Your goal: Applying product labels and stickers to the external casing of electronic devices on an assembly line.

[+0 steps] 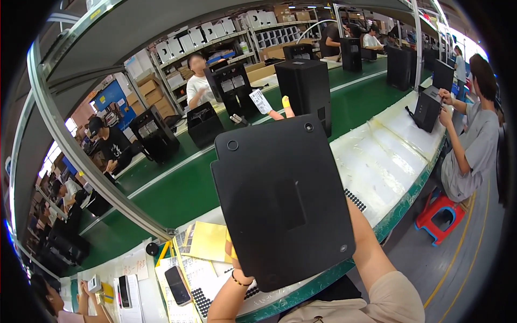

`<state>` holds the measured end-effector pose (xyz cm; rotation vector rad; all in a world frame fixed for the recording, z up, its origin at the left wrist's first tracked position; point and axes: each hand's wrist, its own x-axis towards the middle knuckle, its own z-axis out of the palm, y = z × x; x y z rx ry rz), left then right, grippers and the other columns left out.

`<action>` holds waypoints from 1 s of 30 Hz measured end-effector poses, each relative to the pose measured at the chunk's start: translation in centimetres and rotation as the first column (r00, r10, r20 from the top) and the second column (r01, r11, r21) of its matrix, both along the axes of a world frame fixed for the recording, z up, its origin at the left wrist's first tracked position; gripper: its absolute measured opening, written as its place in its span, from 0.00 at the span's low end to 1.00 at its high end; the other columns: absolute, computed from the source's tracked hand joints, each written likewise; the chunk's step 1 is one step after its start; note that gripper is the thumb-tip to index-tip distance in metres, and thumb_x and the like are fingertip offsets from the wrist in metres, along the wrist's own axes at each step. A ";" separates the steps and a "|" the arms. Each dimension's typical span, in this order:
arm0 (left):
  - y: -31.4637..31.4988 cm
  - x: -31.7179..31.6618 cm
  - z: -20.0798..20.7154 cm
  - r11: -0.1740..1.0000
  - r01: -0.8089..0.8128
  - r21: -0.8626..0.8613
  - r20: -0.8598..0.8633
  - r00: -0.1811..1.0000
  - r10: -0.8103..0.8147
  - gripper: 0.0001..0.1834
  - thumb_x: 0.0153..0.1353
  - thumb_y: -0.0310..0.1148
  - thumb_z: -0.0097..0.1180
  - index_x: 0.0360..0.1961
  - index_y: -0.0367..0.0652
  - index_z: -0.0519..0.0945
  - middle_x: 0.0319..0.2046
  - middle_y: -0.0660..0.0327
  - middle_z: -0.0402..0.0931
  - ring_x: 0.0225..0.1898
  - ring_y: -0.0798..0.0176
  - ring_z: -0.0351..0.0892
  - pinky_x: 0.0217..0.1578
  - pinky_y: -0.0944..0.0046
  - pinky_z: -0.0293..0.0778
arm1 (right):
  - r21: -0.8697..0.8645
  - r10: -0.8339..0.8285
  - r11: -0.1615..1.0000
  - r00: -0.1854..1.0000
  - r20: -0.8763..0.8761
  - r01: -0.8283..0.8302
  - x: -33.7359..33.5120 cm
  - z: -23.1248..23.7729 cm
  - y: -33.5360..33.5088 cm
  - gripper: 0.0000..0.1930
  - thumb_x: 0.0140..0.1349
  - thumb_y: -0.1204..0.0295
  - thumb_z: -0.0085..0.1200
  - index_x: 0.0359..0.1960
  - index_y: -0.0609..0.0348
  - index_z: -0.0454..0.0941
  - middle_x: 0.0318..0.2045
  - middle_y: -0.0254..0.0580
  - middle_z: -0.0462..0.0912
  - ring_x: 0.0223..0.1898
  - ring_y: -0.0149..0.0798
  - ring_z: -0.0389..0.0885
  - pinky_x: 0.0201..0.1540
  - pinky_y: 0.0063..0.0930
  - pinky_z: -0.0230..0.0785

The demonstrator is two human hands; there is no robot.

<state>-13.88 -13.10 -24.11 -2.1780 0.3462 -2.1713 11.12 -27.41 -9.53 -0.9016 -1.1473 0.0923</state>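
Observation:
A large black box-shaped unit [283, 207] is tilted up close before me, its flat face with round corner feet toward me. My left hand [236, 261], a yellow cover on a finger, grips its lower left edge; the fingers are partly hidden behind it. My right forearm passes behind the right side. Fingers of what looks like my right hand [290, 111], one tipped in yellow, stick out past the top edge; the palm is hidden. Beside those fingertips is a white printed label [260, 101]. Whether they touch it I cannot tell.
A green conveyor belt [191, 183] carries several black units, a tall one [304, 89] just beyond. Yellow sheets [207, 240], a phone [177, 285] and black dot stickers [202, 301] lie left on the bench. Co-workers sit around; a red stool [439, 218] is at right.

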 end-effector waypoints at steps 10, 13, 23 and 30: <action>-12.7 -10.2 15.2 0.962 0.218 -0.168 -0.446 0.853 -0.271 0.29 0.42 0.51 0.68 0.44 0.54 0.71 0.55 0.56 0.52 0.64 0.32 0.50 0.64 0.34 0.50 | 0.039 0.075 0.997 0.995 -0.063 -0.072 -1.0 6.2 -1.9 0.36 0.67 0.71 0.50 0.71 0.55 0.42 0.57 0.45 0.67 0.55 0.33 0.68 0.59 0.28 0.61; -12.3 -10.7 14.8 0.918 0.271 -0.291 -0.372 0.852 -0.369 0.28 0.42 0.48 0.66 0.44 0.56 0.69 0.56 0.57 0.51 0.65 0.33 0.50 0.64 0.31 0.49 | 0.189 -0.327 0.931 0.944 0.049 0.313 -9.8 11.8 -8.0 0.21 0.67 0.71 0.47 0.62 0.56 0.65 0.47 0.35 0.75 0.48 0.27 0.73 0.59 0.28 0.63; -12.6 -10.6 16.2 0.861 0.383 -0.334 -0.284 0.830 -0.479 0.44 0.37 0.41 0.71 0.58 0.63 0.61 0.61 0.59 0.50 0.63 0.39 0.59 0.62 0.36 0.60 | -0.107 -0.040 0.986 0.807 0.589 0.127 -18.4 13.6 -10.8 0.15 0.55 0.79 0.55 0.45 0.64 0.74 0.38 0.40 0.81 0.31 0.26 0.72 0.40 0.24 0.68; -12.2 -10.6 15.6 0.678 0.474 -0.561 -0.173 0.734 -0.656 0.46 0.38 0.42 0.70 0.60 0.66 0.60 0.62 0.56 0.51 0.61 0.39 0.62 0.59 0.42 0.68 | -0.203 0.070 0.976 0.767 0.638 0.080 -19.2 13.9 -9.5 0.13 0.53 0.81 0.58 0.42 0.64 0.75 0.39 0.42 0.83 0.25 0.29 0.69 0.30 0.23 0.63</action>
